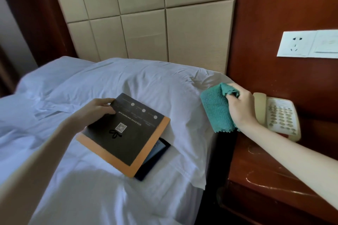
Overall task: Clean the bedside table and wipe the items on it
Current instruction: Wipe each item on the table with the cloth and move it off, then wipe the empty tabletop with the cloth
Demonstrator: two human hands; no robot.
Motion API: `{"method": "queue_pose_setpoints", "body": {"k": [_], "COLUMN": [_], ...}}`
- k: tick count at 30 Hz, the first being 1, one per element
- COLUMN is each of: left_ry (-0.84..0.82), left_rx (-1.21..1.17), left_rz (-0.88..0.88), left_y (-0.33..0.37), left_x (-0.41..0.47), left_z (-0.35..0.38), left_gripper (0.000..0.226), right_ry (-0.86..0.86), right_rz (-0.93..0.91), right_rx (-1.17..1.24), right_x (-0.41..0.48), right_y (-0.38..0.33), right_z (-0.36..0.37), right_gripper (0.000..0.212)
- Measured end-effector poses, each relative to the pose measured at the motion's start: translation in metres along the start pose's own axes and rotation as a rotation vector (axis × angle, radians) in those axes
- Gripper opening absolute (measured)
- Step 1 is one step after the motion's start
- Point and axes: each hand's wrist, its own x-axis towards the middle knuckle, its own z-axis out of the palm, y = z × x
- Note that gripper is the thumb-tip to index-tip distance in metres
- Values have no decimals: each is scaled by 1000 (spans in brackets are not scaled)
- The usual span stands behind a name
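The wooden worktop (270, 175) of the bedside table stands just right of the bed (91, 197), with a dark gap between the two. Its glossy near part lies bare and catches streaks of light. On its far part, against the wood wall panel, sits a cream telephone (279, 117), handset along its left side.

The right hand (241, 107) hangs over the worktop's left edge, just left of the telephone, its forearm crossing over the telephone's near corner. Its fingers (231, 97) are clamped on a folded green cloth (217, 109), which hangs down beside the pillow's (146, 82) corner, its zigzag edge lowest.

Well left of the worktop, on the white sheet against the pillow, a black booklet with an orange border (126, 135) lies tilted over a dark tablet-like device (155, 153), whose corner shows beneath it. The left hand (97, 109) grips the booklet's far left corner, thumb on top and fingers closed on the edge.

Above the telephone, a white wall socket (307, 44) is set in the panel.
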Motion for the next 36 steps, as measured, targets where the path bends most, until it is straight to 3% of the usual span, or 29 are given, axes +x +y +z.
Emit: {"method": "queue_pose_setpoints", "body": {"k": [2, 6, 10, 13, 21, 36], "left_ry": [-5, 106, 262, 282, 85, -336], "left_rx": [210, 446, 406, 280, 207, 126], "left_rz": [0, 123, 297, 386, 594, 817], "left_y": [3, 8, 25, 45, 104, 168], "left_x": [-1, -2, -8, -14, -17, -9], "left_z": [4, 16, 29, 43, 117, 297], "left_gripper": [28, 40, 29, 26, 26, 24], "right_ry": [3, 5, 16, 12, 63, 350], "right_rz": [0, 8, 19, 37, 74, 163], "right_rx": [0, 5, 2, -3, -34, -183], "right_x": [-2, -6, -9, -7, -11, -34], "right_y": [0, 1, 2, 7, 22, 56], "right_z": [-2, -5, -10, -17, -54, -190], "right_gripper": [32, 33, 32, 31, 30, 33]}}
